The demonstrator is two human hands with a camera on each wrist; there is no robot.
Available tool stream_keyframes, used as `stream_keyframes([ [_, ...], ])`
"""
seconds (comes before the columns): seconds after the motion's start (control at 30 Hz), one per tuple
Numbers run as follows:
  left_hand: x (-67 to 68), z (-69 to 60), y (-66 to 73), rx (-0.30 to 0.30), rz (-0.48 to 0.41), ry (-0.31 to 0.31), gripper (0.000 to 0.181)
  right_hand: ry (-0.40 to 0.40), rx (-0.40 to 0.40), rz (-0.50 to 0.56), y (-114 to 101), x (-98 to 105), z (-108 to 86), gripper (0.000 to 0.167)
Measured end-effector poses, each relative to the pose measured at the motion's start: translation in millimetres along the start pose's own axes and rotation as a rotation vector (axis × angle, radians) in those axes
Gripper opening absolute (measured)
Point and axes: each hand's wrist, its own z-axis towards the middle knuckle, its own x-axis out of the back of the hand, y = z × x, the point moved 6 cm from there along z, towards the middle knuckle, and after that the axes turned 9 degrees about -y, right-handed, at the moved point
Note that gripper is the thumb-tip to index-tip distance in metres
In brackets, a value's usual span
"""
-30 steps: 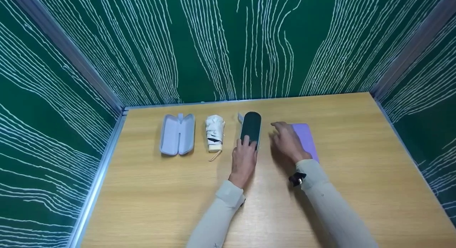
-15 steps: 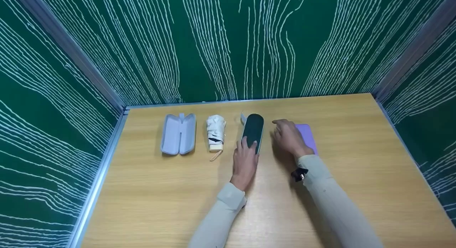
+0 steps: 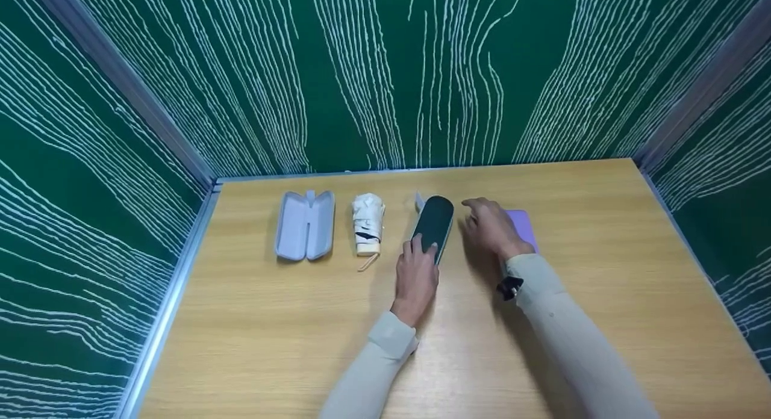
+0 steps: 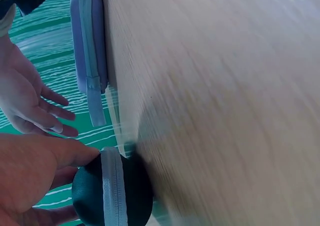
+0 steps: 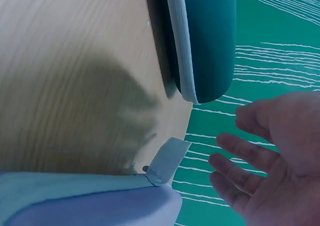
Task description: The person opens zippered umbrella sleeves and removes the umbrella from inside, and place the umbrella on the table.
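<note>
A dark green zippered case [image 3: 435, 221], long with rounded ends, lies on the table, slightly slanted. My left hand [image 3: 415, 280] grips its near end, fingers over the top and thumb along the right side; the left wrist view shows the thumb [image 4: 75, 153] by the zipper. My right hand [image 3: 491, 229] hovers between this case and a purple zippered case [image 3: 523, 226], holding nothing. Its fingers [image 5: 245, 151] are loosely bent in the right wrist view. The right hand and sleeve partly hide the purple case in the head view.
Left of the green case lies a folded white umbrella [image 3: 368, 220] with a cord loop. Farther left sits an open pale lilac hard case [image 3: 294, 226]. Green walls with white wavy lines surround the wooden table [image 3: 271, 335] at the back and sides.
The green case has slid a little to the right and turned so its far end points right, my left hand moving with it. My right hand has shifted slightly forward.
</note>
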Motion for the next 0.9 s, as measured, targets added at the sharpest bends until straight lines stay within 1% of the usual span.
stream_keyframes([
  [0.17, 1.1, -1.6, -0.4, -0.005, 0.022, 0.001, 0.041, -0.055, -0.019, -0.023, 1.5, -1.6, 4.3, 0.043],
  [0.33, 2.9, -3.3, -1.5, -0.013, 0.033, 0.023, 0.039, -0.084, -0.025, -0.049, 2.8, -3.8, 10.0, 0.044],
  [0.43, 3.5, -4.2, -0.9, -0.022, 0.044, 0.035, 0.035, -0.08, -0.003, -0.086, 1.1, -3.1, 13.3, 0.044],
  [0.63, 3.3, -4.9, 2.1, -0.024, 0.068, 0.029, 0.03, -0.078, 0.031, -0.15, -3.6, 0.9, 18.4, 0.044],
  [0.83, 1.8, -8.8, 3.3, -0.036, 0.082, 0.024, 0.03, -0.1, 0.057, -0.177, -6.1, 1.7, 24.3, 0.042],
  [0.9, 1.2, -9.7, 3.4, -0.041, 0.085, 0.027, 0.031, -0.106, 0.08, -0.195, -7.3, 1.3, 26.8, 0.042],
])
